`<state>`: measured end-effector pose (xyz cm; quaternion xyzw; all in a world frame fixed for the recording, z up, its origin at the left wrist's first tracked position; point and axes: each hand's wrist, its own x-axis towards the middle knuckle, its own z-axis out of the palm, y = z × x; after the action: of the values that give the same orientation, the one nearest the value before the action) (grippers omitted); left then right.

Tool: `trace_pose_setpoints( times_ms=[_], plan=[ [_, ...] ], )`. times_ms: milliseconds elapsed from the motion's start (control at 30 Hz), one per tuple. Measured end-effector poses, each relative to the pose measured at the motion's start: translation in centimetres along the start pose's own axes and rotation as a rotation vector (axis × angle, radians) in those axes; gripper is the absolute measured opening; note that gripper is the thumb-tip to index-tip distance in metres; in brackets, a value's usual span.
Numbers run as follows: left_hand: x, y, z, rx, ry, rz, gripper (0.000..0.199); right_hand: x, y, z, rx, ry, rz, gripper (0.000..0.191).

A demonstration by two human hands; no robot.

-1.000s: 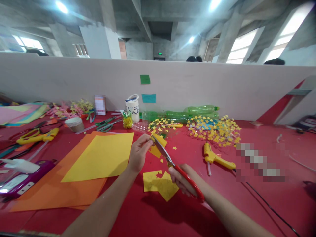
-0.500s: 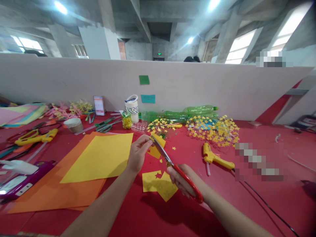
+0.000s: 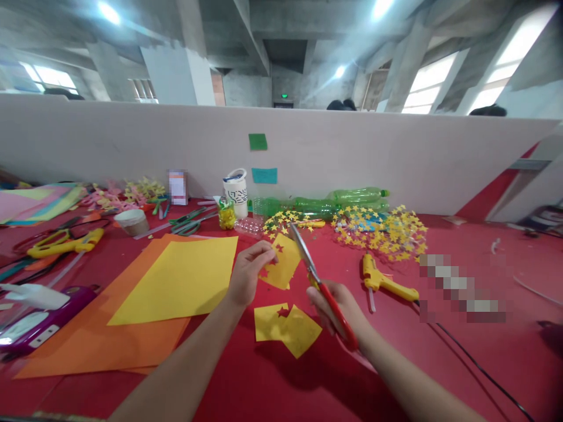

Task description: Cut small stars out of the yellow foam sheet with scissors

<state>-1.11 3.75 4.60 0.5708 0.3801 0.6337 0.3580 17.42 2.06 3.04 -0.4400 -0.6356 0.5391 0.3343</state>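
Observation:
Pinched between the thumb and fingers of my left hand (image 3: 247,272) is a small yellow paper piece (image 3: 285,265) with star-shaped holes in it. My right hand (image 3: 336,305) grips a pair of red-handled scissors (image 3: 303,249), whose blades look closed and point up and away, just right of the paper. Below, two more yellow paper scraps (image 3: 301,333) overlap on the red table, one with a star-shaped hole. Many small yellow stars (image 3: 284,223) lie beyond my hands.
Large yellow (image 3: 189,275) and orange sheets (image 3: 145,351) lie at left, near a purple power strip (image 3: 57,316). A yellow glue gun (image 3: 387,284) rests at right. Green bottles (image 3: 316,206), a white cup (image 3: 236,196) and a star heap (image 3: 391,234) line the pale partition (image 3: 176,140).
The scissors have moved right, away from my left fingers, with my right hand. The yellow paper in my left hand now lies more face-on, with its star-shaped holes showing.

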Motion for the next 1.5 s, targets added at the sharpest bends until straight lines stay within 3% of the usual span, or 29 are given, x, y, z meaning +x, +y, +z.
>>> trace_pose_setpoints(
  times_ms=[267, 400, 567, 833, 933, 1033, 1233, 1300, 1433, 1500],
  plan=[
    [-1.2, -0.4, 1.7, 0.117, -0.342, -0.106, 0.018, 0.3, -0.3, -0.9, 0.042, 0.253, -0.069, 0.026],
    [-0.6, -1.1, 1.0, 0.237, -0.350, -0.101, 0.019, 0.7, -0.1, -1.6, 0.097, 0.392, -0.096, 0.028],
    [0.1, -3.0, 0.0, 0.679, -0.368, -0.069, 0.022, 1.9, 0.9, -3.2, 0.232, 0.500, -0.169, 0.031],
    [0.2, -5.9, 0.6, 1.180, -0.545, 0.093, 0.026, 2.6, 1.8, -3.7, 0.339, 0.474, -0.215, 0.032],
    [0.2, -6.3, 0.8, 1.256, -0.538, 0.135, 0.024, 2.5, 1.8, -3.5, 0.332, 0.456, -0.195, 0.031],
    [0.2, -6.0, 0.7, 1.206, -0.456, 0.112, 0.024, 2.5, 1.7, -3.4, 0.338, 0.438, -0.192, 0.030],
    [0.5, -4.9, -0.2, 0.904, -0.295, 0.010, 0.036, 2.4, 1.4, -3.3, 0.314, 0.431, -0.185, 0.031],
    [0.3, -4.3, 0.0, 0.713, -0.311, -0.112, 0.037, 2.4, 1.4, -3.3, 0.300, 0.408, -0.176, 0.031],
    [-0.6, -2.4, 1.3, 0.073, -0.466, -0.365, 0.037, 2.2, 1.4, -3.0, 0.213, 0.301, -0.133, 0.031],
    [-0.8, -1.3, 1.6, 0.011, -0.507, -0.414, 0.027, 2.1, 1.4, -2.7, 0.160, 0.246, -0.096, 0.030]
  ],
)
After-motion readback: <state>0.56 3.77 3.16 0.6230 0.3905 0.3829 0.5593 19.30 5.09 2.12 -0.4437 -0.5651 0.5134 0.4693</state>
